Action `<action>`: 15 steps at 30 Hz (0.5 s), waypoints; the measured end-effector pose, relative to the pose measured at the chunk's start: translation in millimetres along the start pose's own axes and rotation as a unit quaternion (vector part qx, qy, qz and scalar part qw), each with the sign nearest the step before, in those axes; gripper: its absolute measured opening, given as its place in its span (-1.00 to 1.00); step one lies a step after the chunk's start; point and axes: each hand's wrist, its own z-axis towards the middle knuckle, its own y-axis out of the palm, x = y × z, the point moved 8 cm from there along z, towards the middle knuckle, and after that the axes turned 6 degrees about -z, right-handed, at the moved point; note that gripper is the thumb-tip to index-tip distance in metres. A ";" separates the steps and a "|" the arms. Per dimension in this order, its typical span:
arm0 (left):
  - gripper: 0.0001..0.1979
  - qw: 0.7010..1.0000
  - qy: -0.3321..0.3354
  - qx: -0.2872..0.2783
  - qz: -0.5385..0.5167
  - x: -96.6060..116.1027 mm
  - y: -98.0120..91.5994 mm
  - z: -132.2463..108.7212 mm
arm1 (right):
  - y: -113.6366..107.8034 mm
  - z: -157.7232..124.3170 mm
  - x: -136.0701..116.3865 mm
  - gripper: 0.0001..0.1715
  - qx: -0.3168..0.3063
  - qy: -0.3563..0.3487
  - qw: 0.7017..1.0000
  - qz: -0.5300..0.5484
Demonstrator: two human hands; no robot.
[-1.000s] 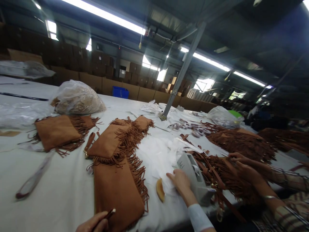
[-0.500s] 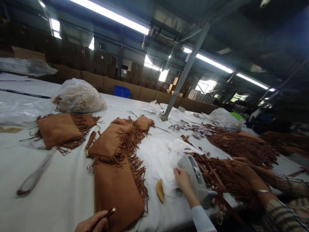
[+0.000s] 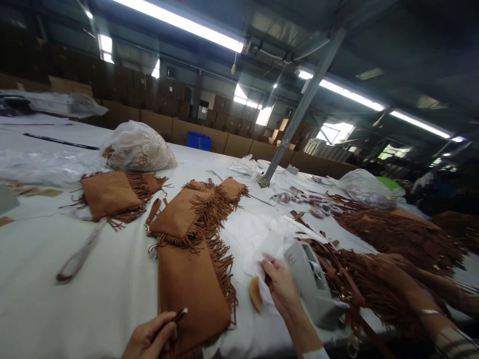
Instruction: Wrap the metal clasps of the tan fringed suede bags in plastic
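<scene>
My left hand (image 3: 153,336) is closed round a narrow brown leather strap (image 3: 181,315), whose tip looks shiny and metallic. It hovers over the lower edge of a tan fringed leather bag (image 3: 194,294). To the right, my right hand (image 3: 280,286) has thumb and fingers pinched together above white tissue paper (image 3: 243,239); whatever they grip is too blurred to make out. Just beside that hand stands a grey tape dispenser (image 3: 310,284). A curved tan piece (image 3: 255,294) lies on its other side. Another fringed bag (image 3: 177,214) overlaps the top of the nearest one.
Farther left lie a fringed bag (image 3: 110,194) and a plastic-wrapped strap loop (image 3: 80,254). A stuffed clear plastic bag (image 3: 138,147) sits behind them. A metal post (image 3: 295,119) rises from the table. At right, a co-worker's hands (image 3: 392,274) handle brown fringed pieces (image 3: 359,271).
My right hand has moved from the dispenser's left side down towards the curved tan piece, its fingers turning upward. The left hand still holds the strap. The whole view has shifted slightly left.
</scene>
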 end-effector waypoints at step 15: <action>-0.55 0.978 -0.058 -0.063 -0.192 31.8 -5.1 4.4 | 141.4 -117.7 -16.4 -0.59 -0.201 -0.126 0.959 -0.152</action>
